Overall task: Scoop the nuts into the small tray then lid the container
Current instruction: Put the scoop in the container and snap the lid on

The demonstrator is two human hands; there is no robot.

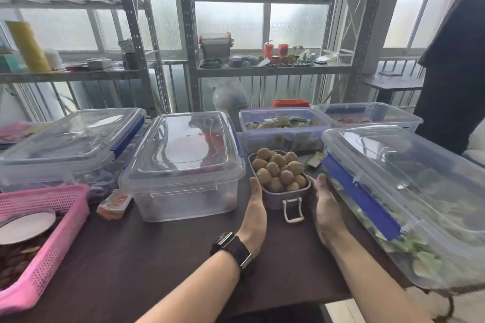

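Observation:
A small lilac tray [275, 198] with a white wire latch at its near end stands on the dark table, heaped with round brown nuts [279, 169]. My left hand [256, 207], a black watch on its wrist, lies flat along the tray's left side with fingers straight. My right hand [326, 207] lies the same way along the tray's right side. Whether the palms touch the tray walls I cannot tell. Left of the tray stands a clear plastic container [183, 165] with its clear lid on top and blue side clips.
A large lidded clear box [409, 191] with greenish contents crowds the right edge. Another lidded box [70, 139] sits at far left, two open boxes [283, 126] behind. A pink basket [42, 238] holding a jar fills the near left corner. An orange packet [114, 204] lies nearby.

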